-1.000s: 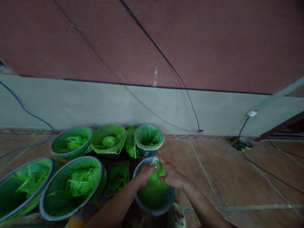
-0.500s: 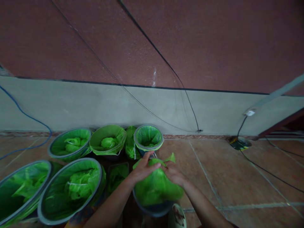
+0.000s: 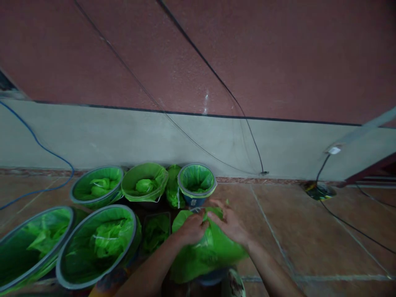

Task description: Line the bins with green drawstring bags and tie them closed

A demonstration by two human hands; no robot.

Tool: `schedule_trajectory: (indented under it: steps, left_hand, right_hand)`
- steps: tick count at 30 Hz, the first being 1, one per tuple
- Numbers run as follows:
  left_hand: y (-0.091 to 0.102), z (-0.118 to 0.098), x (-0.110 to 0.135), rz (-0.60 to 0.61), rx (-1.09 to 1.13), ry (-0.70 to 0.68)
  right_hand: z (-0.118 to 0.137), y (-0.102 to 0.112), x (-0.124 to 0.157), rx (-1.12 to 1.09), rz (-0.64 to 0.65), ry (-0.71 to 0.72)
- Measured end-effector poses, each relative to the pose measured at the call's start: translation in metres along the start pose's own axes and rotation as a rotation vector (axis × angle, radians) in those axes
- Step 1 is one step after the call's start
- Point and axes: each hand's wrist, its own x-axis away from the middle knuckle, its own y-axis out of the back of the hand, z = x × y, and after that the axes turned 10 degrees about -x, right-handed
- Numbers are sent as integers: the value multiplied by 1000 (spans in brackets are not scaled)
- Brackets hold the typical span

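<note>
L hand (image 3: 192, 228) & R hand (image 3: 230, 223): fingers pinched on green bin liner (image 3: 207, 251). Liner over blue bucket (image 3: 212, 277). Lined bins (image 3: 95, 243) to the left.

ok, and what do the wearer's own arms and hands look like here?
Left hand and right hand are bare: no gloves, rings or watch visible. Both forearms show no sleeve up to the frame edge. An orange-and-dark patch by the left forearm at the bottom is too blurred to identify. The green bag hides some fingertips.
</note>
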Motion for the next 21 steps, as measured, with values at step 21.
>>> schedule_trajectory:
  steps: [21]
  left_hand:
    - [8, 14, -7, 13, 330, 79]
  right_hand:
    - [3, -25, 9, 168, 188, 6]
